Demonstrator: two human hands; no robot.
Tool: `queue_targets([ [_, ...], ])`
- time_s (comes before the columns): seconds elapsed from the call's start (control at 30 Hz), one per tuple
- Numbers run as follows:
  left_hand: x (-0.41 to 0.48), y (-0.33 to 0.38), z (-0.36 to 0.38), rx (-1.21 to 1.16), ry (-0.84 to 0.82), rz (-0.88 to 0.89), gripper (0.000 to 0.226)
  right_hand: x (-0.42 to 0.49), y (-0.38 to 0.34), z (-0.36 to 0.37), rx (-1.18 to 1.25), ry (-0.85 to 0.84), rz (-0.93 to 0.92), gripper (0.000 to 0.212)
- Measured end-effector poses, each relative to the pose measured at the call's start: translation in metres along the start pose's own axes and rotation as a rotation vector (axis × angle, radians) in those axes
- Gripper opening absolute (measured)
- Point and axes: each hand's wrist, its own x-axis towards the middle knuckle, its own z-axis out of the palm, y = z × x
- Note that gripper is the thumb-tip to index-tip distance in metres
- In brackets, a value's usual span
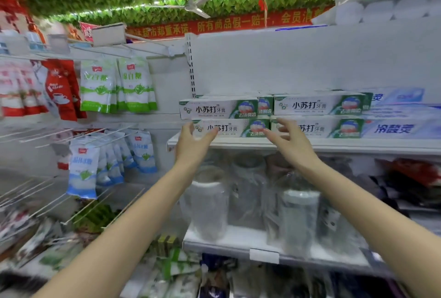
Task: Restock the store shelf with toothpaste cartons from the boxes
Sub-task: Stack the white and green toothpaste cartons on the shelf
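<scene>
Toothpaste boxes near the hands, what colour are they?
The toothpaste cartons are white with green ends; head view.

Fingers spread, left hand (193,142) and right hand (290,141) flank the bottom-left toothpaste carton (235,128) on the white shelf (346,143)

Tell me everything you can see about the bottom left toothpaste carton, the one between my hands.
A long white cardboard carton with dark Chinese lettering and a green right end picturing teeth. It lies flat on the white shelf, long face outward, leftmost in the bottom row, with the top carton stacked on it. The left hand overlaps its left end, grip unclear; the right hand's spread fingers reach toward its right end.
</scene>
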Motion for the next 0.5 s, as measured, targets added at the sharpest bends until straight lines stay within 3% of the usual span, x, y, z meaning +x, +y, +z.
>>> queue_targets([
  [0.3, -0.135, -0.016, 0.074, 0.020, -0.208, -0.079, 0.072, -0.106, 0.063, -0.065, -0.088, -0.156, 0.120, 0.059],
  [0.5, -0.209, -0.068, 0.133, 0.097, -0.375, -0.226, 0.075, -0.177, 0.147, -0.093, -0.089, -0.224, 0.346, 0.061],
])
